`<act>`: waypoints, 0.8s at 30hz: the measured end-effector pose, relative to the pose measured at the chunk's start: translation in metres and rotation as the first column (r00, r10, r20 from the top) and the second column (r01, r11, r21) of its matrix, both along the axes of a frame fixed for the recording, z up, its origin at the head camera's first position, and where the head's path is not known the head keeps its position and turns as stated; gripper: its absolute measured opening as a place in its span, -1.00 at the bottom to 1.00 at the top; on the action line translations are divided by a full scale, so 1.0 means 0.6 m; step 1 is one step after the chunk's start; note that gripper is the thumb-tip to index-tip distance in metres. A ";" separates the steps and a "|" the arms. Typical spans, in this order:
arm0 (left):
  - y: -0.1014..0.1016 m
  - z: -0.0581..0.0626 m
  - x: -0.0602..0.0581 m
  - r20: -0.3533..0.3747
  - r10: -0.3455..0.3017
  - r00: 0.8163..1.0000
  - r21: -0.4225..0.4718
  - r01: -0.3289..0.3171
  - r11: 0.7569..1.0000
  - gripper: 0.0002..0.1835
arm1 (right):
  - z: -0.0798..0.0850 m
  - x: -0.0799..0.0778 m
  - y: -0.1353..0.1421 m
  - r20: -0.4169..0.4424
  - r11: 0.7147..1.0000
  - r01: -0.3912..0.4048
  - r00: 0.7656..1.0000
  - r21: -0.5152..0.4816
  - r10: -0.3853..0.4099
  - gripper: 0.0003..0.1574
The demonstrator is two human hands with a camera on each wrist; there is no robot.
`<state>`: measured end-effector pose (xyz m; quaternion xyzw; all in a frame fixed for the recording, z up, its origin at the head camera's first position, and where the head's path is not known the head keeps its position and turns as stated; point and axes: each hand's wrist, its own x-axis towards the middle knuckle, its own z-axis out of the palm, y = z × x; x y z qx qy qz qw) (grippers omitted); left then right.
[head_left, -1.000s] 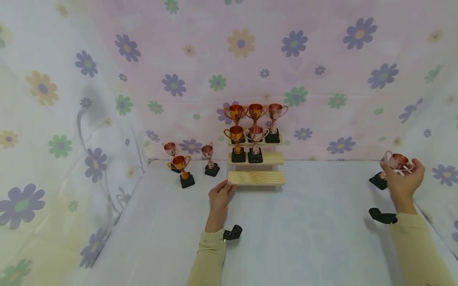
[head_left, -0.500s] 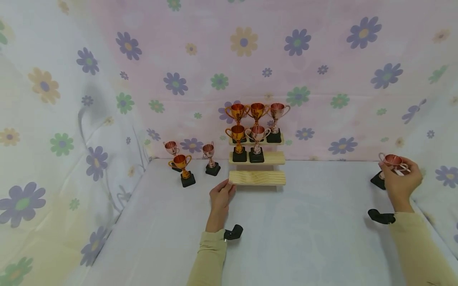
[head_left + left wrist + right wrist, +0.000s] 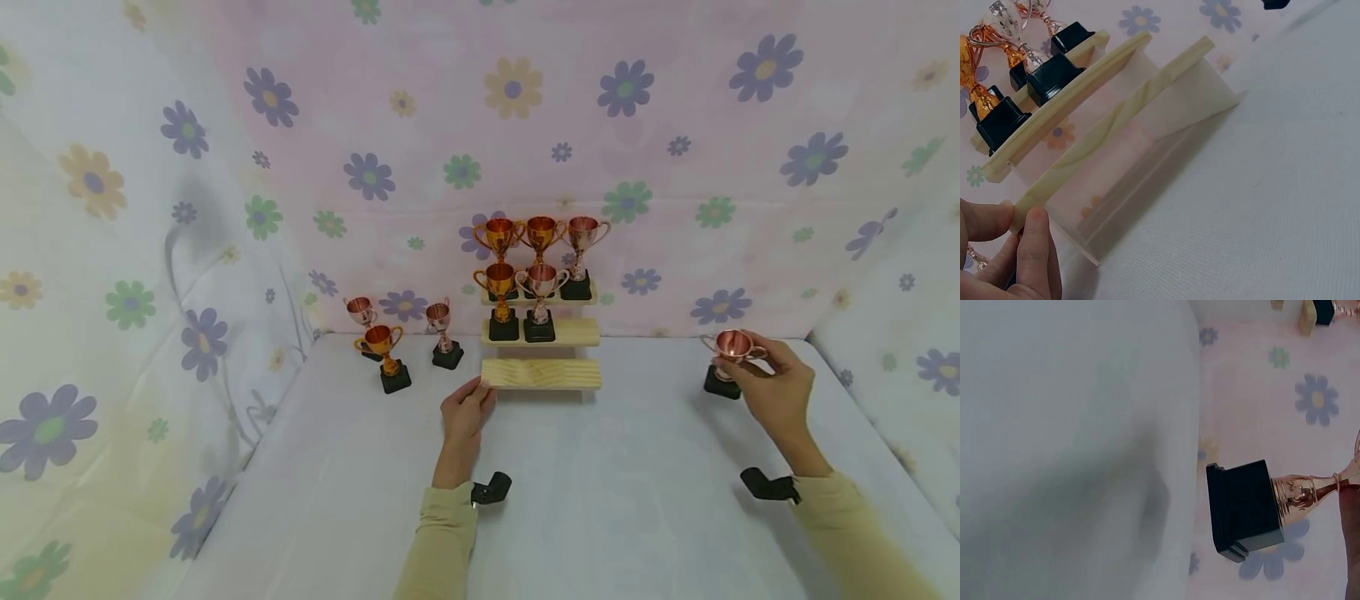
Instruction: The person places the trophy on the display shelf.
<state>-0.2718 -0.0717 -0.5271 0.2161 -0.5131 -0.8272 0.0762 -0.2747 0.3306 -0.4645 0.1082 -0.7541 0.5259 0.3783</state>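
Note:
At the right, my right hand [image 3: 780,396] holds a small rose-gold trophy cup [image 3: 733,343] by its bowl, upright with its black base over the table. The right wrist view shows that black base [image 3: 1247,506] and the shiny stem; most of the hand is out of that frame. My left hand [image 3: 463,421] pinches the left end of the lowest board of a three-step wooden display stand [image 3: 542,374]. Thumb and fingers [image 3: 1035,240] grip the board's tip in the left wrist view. Two gold cups and a rose-gold cup [image 3: 583,236] stand on the top step, a gold cup [image 3: 500,279] and a rose-gold cup [image 3: 541,282] on the middle one.
Left of the stand, a gold cup [image 3: 380,342] and two rose-gold cups [image 3: 438,315] stand on the white table [image 3: 600,500]. A flowered cloth [image 3: 420,75] hangs behind and at both sides. The stand's supports [image 3: 1194,94] look see-through.
My right hand has carried the rose-gold trophy cup leftward from the table's right side toward the stand. The cup is more upright now. My left hand stays on the board.

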 end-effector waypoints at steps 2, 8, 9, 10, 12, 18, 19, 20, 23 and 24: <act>0.000 0.001 0.000 0.004 0.001 1.000 -0.003 -0.001 1.000 -0.67 | 0.013 0.004 -0.033 -0.014 0.997 -0.067 0.998 0.044 0.067 -0.34; 0.001 0.000 0.000 0.007 0.002 1.000 -0.005 -0.002 1.000 -0.67 | 0.035 -0.009 -0.111 0.020 0.979 -0.202 0.979 0.005 0.202 -0.33; 0.001 0.000 0.000 0.004 0.003 1.000 -0.005 -0.003 1.000 -0.67 | 0.039 -0.013 -0.122 0.016 0.977 -0.213 0.977 -0.004 0.213 -0.33; 0.001 -0.001 0.000 0.004 0.002 1.000 -0.005 -0.002 1.000 -0.67 | 0.043 -0.017 -0.133 0.012 0.976 -0.219 0.976 -0.010 0.219 -0.33; 0.000 0.000 0.001 0.004 0.001 1.000 -0.003 -0.001 1.000 -0.67 | 0.053 -0.025 -0.153 0.000 0.972 -0.232 0.973 -0.019 0.232 -0.33; -0.001 0.001 -0.001 0.016 -0.007 1.000 0.004 0.007 1.000 -0.67 | 0.068 -0.062 -0.197 -0.029 0.944 -0.298 0.954 -0.142 0.297 -0.30; -0.001 0.001 -0.001 0.020 -0.008 1.000 0.004 0.008 1.000 -0.67 | 0.069 -0.070 -0.203 -0.039 0.932 -0.319 0.948 -0.170 0.317 -0.32; -0.001 0.001 -0.001 0.025 -0.009 1.000 0.003 0.009 1.000 -0.67 | 0.072 -0.076 -0.210 -0.048 0.925 -0.333 0.943 -0.182 0.330 -0.33; -0.001 0.001 -0.002 0.035 -0.009 0.999 0.002 0.009 1.000 -0.68 | 0.089 -0.084 -0.233 -0.052 0.912 -0.365 0.931 -0.186 0.362 -0.39; -0.001 0.000 -0.003 0.035 -0.008 0.999 0.003 0.008 1.000 -0.67 | 0.095 -0.085 -0.240 -0.048 0.908 -0.374 0.927 -0.187 0.372 -0.41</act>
